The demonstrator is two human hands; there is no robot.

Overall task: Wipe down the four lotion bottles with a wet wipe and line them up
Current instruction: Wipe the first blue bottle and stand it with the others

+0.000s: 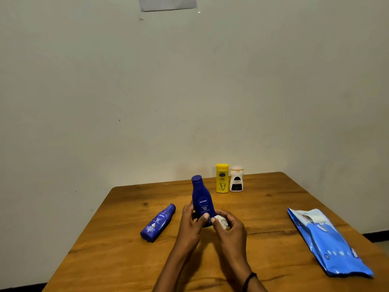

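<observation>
A: How much is judged done?
B: About half: the yellow Vaseline bottle [222,179] and the white bottle [236,180] are stood side by side at the far edge of the table [273,199].
A: And now?
B: The Nivea Body Milk bottle [201,197] is gripped by the left hand [190,219] over mid-table; a balled wet wipe [222,221] is pinched against it by the right hand [230,227]. The lying Nivea bottle [157,223] remains to be wiped.
</observation>
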